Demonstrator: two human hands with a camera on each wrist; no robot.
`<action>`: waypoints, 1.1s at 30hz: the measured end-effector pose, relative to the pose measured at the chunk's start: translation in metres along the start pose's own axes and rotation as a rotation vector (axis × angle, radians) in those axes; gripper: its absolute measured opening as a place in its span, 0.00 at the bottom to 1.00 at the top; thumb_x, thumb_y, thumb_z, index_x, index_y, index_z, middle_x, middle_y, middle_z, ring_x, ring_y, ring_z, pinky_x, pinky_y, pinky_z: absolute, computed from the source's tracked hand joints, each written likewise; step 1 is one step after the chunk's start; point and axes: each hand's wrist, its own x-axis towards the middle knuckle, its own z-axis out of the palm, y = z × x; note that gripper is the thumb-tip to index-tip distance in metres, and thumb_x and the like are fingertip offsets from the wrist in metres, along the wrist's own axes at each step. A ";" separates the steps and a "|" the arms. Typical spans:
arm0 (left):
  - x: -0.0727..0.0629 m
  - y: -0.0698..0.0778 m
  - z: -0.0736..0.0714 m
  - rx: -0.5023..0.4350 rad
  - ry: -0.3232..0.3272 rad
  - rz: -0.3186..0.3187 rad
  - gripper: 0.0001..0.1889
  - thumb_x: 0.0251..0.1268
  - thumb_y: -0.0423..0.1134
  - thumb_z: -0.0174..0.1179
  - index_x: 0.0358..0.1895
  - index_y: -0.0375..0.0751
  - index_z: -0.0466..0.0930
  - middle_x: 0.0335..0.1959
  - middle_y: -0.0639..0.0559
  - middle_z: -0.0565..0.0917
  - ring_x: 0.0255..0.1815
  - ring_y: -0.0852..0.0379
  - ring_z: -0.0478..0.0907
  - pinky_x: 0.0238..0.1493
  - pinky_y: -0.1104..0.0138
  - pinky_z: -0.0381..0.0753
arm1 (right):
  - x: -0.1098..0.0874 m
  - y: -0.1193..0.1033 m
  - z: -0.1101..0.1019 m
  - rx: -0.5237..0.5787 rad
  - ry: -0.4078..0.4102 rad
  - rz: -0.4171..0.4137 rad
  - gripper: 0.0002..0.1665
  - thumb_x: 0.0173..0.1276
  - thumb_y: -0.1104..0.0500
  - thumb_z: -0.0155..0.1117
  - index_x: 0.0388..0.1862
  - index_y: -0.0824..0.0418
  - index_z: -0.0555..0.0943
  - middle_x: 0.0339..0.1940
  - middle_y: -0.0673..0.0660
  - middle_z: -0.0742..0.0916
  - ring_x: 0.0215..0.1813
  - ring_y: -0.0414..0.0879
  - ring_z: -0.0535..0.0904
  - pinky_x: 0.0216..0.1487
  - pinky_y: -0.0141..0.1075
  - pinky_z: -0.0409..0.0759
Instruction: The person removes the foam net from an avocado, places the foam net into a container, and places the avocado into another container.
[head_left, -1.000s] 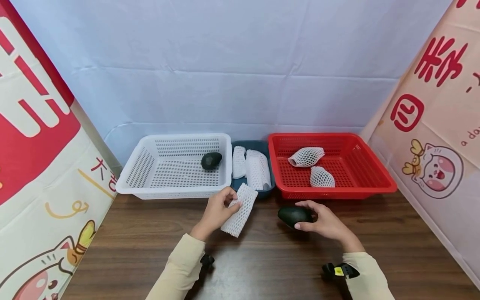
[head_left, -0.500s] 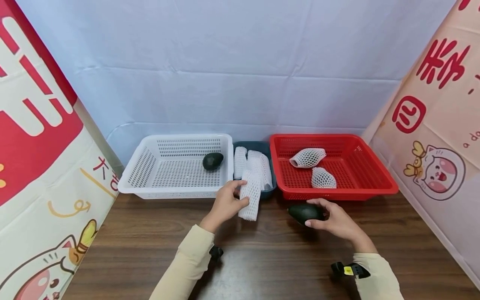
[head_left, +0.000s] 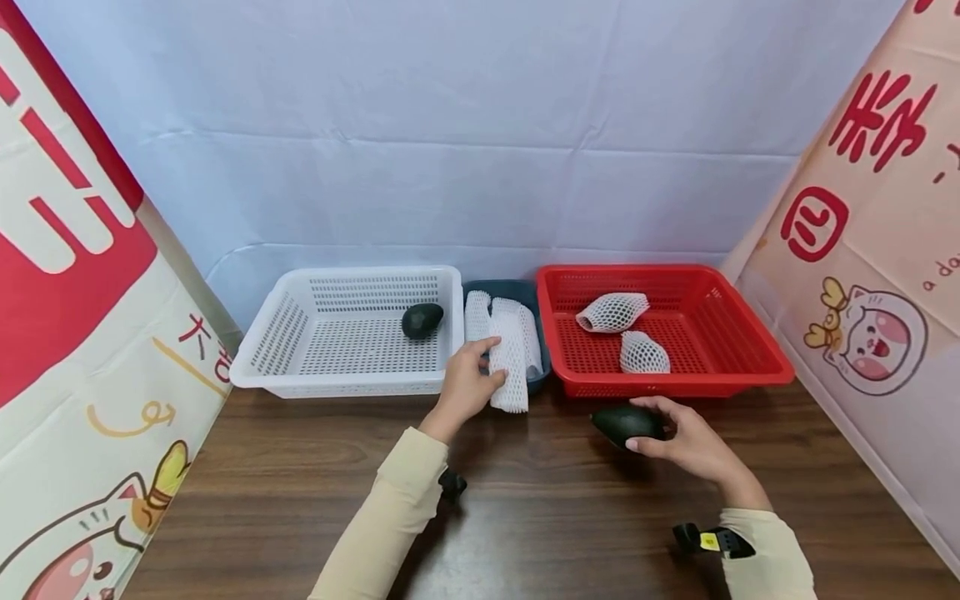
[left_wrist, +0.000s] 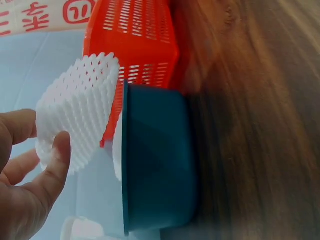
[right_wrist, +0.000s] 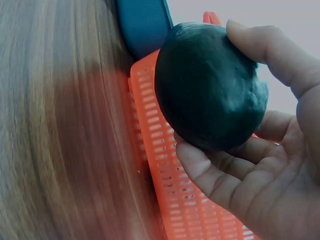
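My left hand [head_left: 467, 385] pinches a white foam net sleeve [head_left: 509, 367] between thumb and fingers, over the front of the dark teal bin [head_left: 537, 386]. The left wrist view shows the sleeve [left_wrist: 82, 107] with its open mesh end up, above the bin's rim. In my right hand [head_left: 686, 437] is a dark green avocado [head_left: 628, 423], gripped by its blunt end in front of the red basket [head_left: 675, 387]. Thumb and fingers wrap around the avocado [right_wrist: 210, 87] in the right wrist view. More foam net sleeves [head_left: 477, 317] lie in the teal bin.
At the left, a white basket [head_left: 345, 383] holds another avocado [head_left: 422, 320]. Two net-wrapped fruits [head_left: 613, 313] sit in the red basket. The baskets and bin stand side by side at the back of the wooden table [head_left: 300, 500], before a pale cloth backdrop [head_left: 450, 167].
My left hand has carried the foam net sleeve forward and right, over the teal bin. My right hand, still gripping the avocado, has shifted to the right.
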 end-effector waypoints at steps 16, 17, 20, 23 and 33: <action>0.038 0.002 0.012 0.049 0.050 -0.095 0.18 0.55 0.32 0.65 0.52 0.41 0.80 0.44 0.45 0.77 0.35 0.54 0.74 0.32 0.67 0.74 | -0.013 0.010 -0.015 -0.006 0.039 0.049 0.36 0.56 0.53 0.71 0.60 0.67 0.70 0.52 0.64 0.76 0.48 0.56 0.71 0.43 0.44 0.74; 0.040 0.002 0.012 0.053 0.051 -0.097 0.18 0.56 0.32 0.64 0.52 0.41 0.80 0.44 0.44 0.77 0.35 0.54 0.75 0.32 0.67 0.74 | -0.013 0.011 -0.016 -0.010 0.043 0.050 0.36 0.56 0.53 0.71 0.60 0.67 0.70 0.52 0.64 0.77 0.48 0.55 0.71 0.43 0.43 0.74; 0.048 0.000 0.011 0.052 0.047 -0.089 0.19 0.57 0.33 0.64 0.54 0.40 0.79 0.46 0.42 0.77 0.36 0.53 0.76 0.32 0.66 0.76 | -0.015 0.012 -0.019 -0.024 0.056 0.048 0.36 0.56 0.53 0.71 0.60 0.68 0.70 0.52 0.64 0.77 0.48 0.55 0.71 0.43 0.41 0.74; 0.053 -0.002 0.008 0.055 0.019 -0.073 0.22 0.57 0.36 0.65 0.57 0.41 0.77 0.51 0.40 0.75 0.42 0.50 0.76 0.36 0.63 0.77 | -0.016 0.015 -0.019 -0.022 0.060 0.058 0.36 0.56 0.54 0.71 0.60 0.67 0.70 0.51 0.64 0.77 0.47 0.55 0.71 0.42 0.41 0.74; 0.054 -0.002 0.003 0.104 0.011 -0.003 0.22 0.56 0.38 0.65 0.56 0.41 0.78 0.57 0.39 0.71 0.58 0.46 0.68 0.55 0.56 0.69 | -0.013 0.016 -0.015 -0.027 0.040 0.053 0.35 0.56 0.53 0.71 0.59 0.67 0.71 0.51 0.63 0.78 0.46 0.54 0.73 0.42 0.42 0.74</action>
